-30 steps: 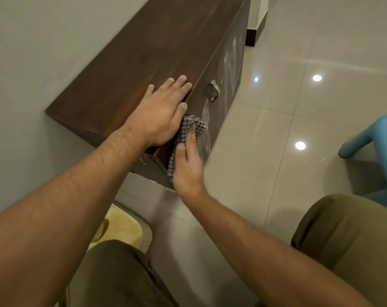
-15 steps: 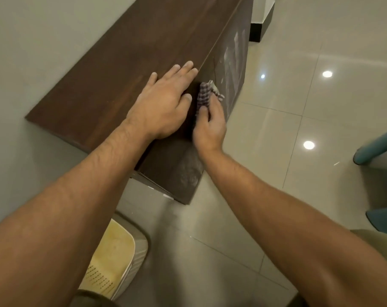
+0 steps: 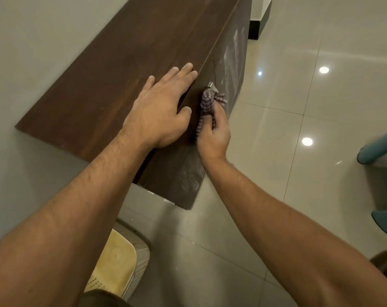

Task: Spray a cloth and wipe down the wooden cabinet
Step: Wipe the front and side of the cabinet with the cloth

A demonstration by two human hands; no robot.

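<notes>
A long dark wooden cabinet (image 3: 130, 69) stands against the wall on the left. My left hand (image 3: 161, 109) lies flat on its top near the front edge, fingers spread. My right hand (image 3: 214, 129) holds a bunched checked cloth (image 3: 208, 103) pressed against the cabinet's front panel, just below a small metal handle (image 3: 211, 85). Pale smears show on the front panel farther along and near the lower corner. No spray bottle is in view.
A glossy tiled floor (image 3: 298, 96) spreads to the right with ceiling-light reflections. A blue plastic chair (image 3: 378, 149) stands at the right edge. A yellow and white plastic item (image 3: 117, 264) sits on the floor by the wall below the cabinet's near end.
My right hand has carried the cloth up the front panel from the lower part to just under the handle, bunching it. My left hand stays flat on top.
</notes>
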